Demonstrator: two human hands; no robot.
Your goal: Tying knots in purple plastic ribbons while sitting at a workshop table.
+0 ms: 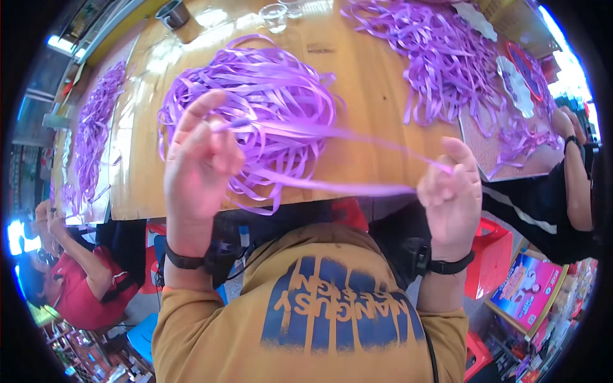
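Observation:
A large loose heap of purple ribbon lies on the wooden table in front of me. At its near left side, my left hand is closed in a pinch on the ribbon, its index finger raised. Out to the right, beyond the table's near edge, my right hand has its fingers closed on the same purple ribbon. Two lengths of ribbon stretch toward my right hand, one from near the left fingertips and one from the heap. Both lengths are blurred by motion.
On the wooden table, a metal cup and a clear plastic cup stand at the back. More purple ribbon lies in piles at far right and left. People sit on both sides. A red stool is at right.

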